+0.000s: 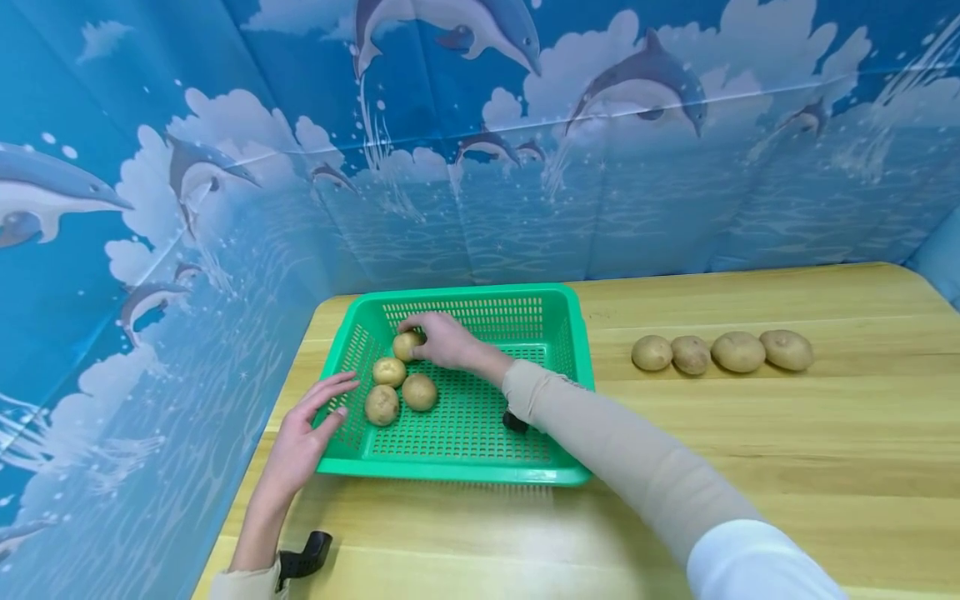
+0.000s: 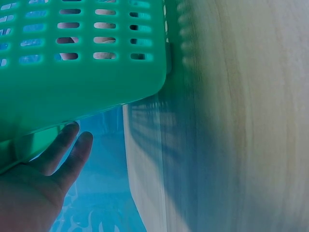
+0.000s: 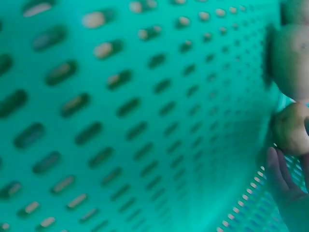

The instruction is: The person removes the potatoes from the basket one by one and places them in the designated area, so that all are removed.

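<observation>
Inside a green plastic basket [image 1: 457, 477], my right hand [image 1: 444, 342] holds a potato [image 1: 406, 345] between thumb and fingers near the back left corner. The right wrist view shows this potato [image 3: 290, 129] at its right edge, with the fingers around it. Three other potatoes lie close by on the basket floor: one in the middle [image 1: 388, 372], one at the front [image 1: 382, 405] and one to the right [image 1: 419, 392]. My left hand [image 1: 303, 433] rests at the basket's left rim with fingers extended; the left wrist view shows the hand [image 2: 41, 186] beside the rim.
A row of several potatoes [image 1: 738, 352] lies on the wooden table [image 1: 750, 442] right of the basket. Behind and left of the table hangs a blue dolphin-print curtain [image 1: 480, 217]. A black wrist-camera mount [image 1: 306, 557] shows at the left wrist.
</observation>
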`<action>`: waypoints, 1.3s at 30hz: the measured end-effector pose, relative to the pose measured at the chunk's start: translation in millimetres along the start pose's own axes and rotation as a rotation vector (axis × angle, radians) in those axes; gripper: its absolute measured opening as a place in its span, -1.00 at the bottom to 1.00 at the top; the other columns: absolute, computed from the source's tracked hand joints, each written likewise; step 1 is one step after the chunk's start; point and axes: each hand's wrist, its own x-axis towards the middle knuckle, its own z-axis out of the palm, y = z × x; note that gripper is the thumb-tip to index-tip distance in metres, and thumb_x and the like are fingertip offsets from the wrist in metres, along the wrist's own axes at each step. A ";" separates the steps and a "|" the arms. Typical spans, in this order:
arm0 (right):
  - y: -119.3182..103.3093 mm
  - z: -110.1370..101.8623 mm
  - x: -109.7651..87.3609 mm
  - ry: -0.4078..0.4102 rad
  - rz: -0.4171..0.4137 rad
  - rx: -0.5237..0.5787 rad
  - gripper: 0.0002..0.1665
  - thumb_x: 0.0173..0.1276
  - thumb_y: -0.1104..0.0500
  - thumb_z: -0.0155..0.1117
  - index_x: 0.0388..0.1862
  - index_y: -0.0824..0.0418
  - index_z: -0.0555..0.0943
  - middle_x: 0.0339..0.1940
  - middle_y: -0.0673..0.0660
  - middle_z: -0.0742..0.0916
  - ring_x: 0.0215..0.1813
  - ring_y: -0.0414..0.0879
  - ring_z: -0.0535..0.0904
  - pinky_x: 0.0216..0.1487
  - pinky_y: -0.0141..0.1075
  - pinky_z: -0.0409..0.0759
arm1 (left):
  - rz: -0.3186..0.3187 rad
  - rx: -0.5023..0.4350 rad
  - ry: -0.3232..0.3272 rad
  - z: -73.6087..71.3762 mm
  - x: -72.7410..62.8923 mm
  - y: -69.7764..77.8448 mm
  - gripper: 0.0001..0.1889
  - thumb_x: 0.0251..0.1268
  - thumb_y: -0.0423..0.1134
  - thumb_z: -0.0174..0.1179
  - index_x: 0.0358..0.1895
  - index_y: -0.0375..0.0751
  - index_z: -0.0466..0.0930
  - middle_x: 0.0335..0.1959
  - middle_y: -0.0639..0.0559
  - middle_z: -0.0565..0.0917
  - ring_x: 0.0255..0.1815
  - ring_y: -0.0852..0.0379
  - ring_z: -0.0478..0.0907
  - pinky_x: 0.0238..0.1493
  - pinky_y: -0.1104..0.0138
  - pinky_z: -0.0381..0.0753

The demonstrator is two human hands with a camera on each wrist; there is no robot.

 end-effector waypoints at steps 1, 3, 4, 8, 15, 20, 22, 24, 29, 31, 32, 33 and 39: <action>0.2 1.9 -0.4 0.018 0.004 -0.001 -0.47 0.34 0.22 0.37 0.29 0.15 0.55 0.28 0.09 0.59 0.21 -0.02 0.50 0.11 -0.19 0.51 | 0.000 0.000 -0.001 -0.3 0.4 0.2 -0.59 0.43 -0.46 0.06 0.30 -0.19 0.50 0.42 -0.06 0.35 0.51 -0.16 0.07 0.34 -0.31 0.04; 0.6 6.4 -1.1 0.047 0.016 0.007 -0.45 0.32 0.23 0.40 0.29 0.13 0.56 0.27 0.08 0.59 0.22 -0.02 0.50 0.14 -0.19 0.51 | 0.001 0.000 -0.002 -0.3 1.0 0.4 -0.59 0.44 -0.46 0.06 0.30 -0.20 0.50 0.42 -0.06 0.35 0.51 -0.16 0.07 0.34 -0.31 0.05; 1.1 9.1 -1.3 0.059 0.019 0.015 -0.44 0.31 0.23 0.41 0.30 0.13 0.55 0.27 0.08 0.59 0.21 -0.03 0.51 0.13 -0.20 0.52 | -0.002 0.001 -0.002 -0.4 1.0 0.7 -0.60 0.44 -0.45 0.06 0.30 -0.19 0.50 0.42 -0.04 0.35 0.51 -0.14 0.07 0.34 -0.30 0.05; 3.0 19.4 -1.5 0.097 0.029 0.046 -0.39 0.28 0.26 0.43 0.31 0.11 0.53 0.26 0.08 0.58 0.17 -0.03 0.54 0.10 -0.22 0.54 | -0.012 0.001 -0.003 -0.9 0.7 0.3 -0.62 0.46 -0.43 0.05 0.29 -0.21 0.50 0.42 -0.02 0.36 0.52 -0.10 0.07 0.36 -0.28 0.04; 3.4 23.1 1.5 0.121 0.019 0.047 -0.42 0.23 0.28 0.46 0.23 0.12 0.54 0.17 0.08 0.62 0.09 -0.04 0.56 0.02 -0.24 0.57 | -0.013 0.009 -0.002 -1.7 0.9 -0.5 -0.62 0.46 -0.43 0.05 0.29 -0.20 0.51 0.42 0.01 0.36 0.52 -0.08 0.08 0.37 -0.26 0.05; 2.9 20.5 1.2 0.089 0.009 0.025 -0.45 0.20 0.26 0.49 0.16 0.12 0.51 0.11 0.09 0.65 0.03 -0.05 0.58 -0.06 -0.27 0.59 | -0.002 0.010 -0.002 -1.5 1.3 -0.6 -0.60 0.44 -0.45 0.06 0.29 -0.20 0.51 0.41 0.00 0.37 0.50 -0.10 0.10 0.35 -0.27 0.07; 3.0 20.4 1.1 0.081 0.008 0.023 -0.45 0.20 0.26 0.50 0.15 0.12 0.51 0.11 0.08 0.65 0.03 -0.06 0.58 -0.07 -0.28 0.59 | -0.003 0.009 -0.003 -1.4 1.2 -0.6 -0.60 0.44 -0.45 0.07 0.29 -0.19 0.51 0.41 0.00 0.36 0.51 -0.10 0.09 0.35 -0.27 0.07; 3.3 20.5 1.4 0.079 0.004 0.024 -0.45 0.20 0.26 0.50 0.14 0.12 0.51 0.11 0.08 0.64 0.02 -0.06 0.58 -0.08 -0.29 0.59 | -0.005 0.008 -0.002 -1.4 1.1 -0.5 -0.60 0.44 -0.44 0.07 0.29 -0.18 0.51 0.41 0.00 0.36 0.51 -0.10 0.09 0.36 -0.27 0.06; 4.0 20.5 3.4 0.079 -0.007 0.023 -0.45 0.19 0.27 0.50 0.14 0.14 0.49 0.11 0.08 0.63 0.02 -0.07 0.58 -0.09 -0.30 0.59 | -0.008 0.012 0.002 -1.9 1.5 -1.7 -0.61 0.45 -0.45 0.06 0.28 -0.19 0.52 0.41 0.01 0.37 0.51 -0.08 0.08 0.37 -0.26 0.04; 4.1 20.5 3.4 0.077 -0.008 0.014 -0.45 0.20 0.26 0.50 0.14 0.14 0.49 0.10 0.07 0.63 0.01 -0.07 0.58 -0.10 -0.30 0.59 | -0.006 0.018 0.000 -1.8 1.3 -2.8 -0.61 0.45 -0.45 0.06 0.29 -0.21 0.51 0.41 0.02 0.37 0.52 -0.08 0.08 0.37 -0.26 0.05; 4.1 20.7 3.4 0.076 -0.009 0.009 -0.45 0.20 0.26 0.50 0.13 0.14 0.49 0.10 0.07 0.63 0.00 -0.08 0.58 -0.11 -0.31 0.59 | -0.006 0.019 0.000 -1.8 1.2 -3.2 -0.61 0.45 -0.44 0.06 0.28 -0.21 0.51 0.41 0.01 0.37 0.51 -0.09 0.08 0.37 -0.26 0.05; 4.0 20.9 3.3 0.077 -0.009 0.005 -0.45 0.20 0.25 0.50 0.13 0.14 0.49 0.09 0.06 0.63 0.00 -0.08 0.58 -0.11 -0.31 0.59 | -0.006 0.022 0.000 -1.7 0.9 -3.5 -0.62 0.45 -0.44 0.05 0.28 -0.21 0.51 0.41 0.02 0.37 0.51 -0.08 0.08 0.37 -0.26 0.05; 1.7 20.0 2.6 0.094 -0.027 -0.015 -0.46 0.19 0.22 0.51 0.13 0.14 0.51 0.09 0.05 0.64 -0.01 -0.11 0.57 -0.09 -0.33 0.57 | -0.014 0.016 0.004 -0.9 0.3 -5.0 -0.61 0.45 -0.43 0.06 0.29 -0.13 0.52 0.42 0.03 0.36 0.51 -0.04 0.08 0.37 -0.25 0.05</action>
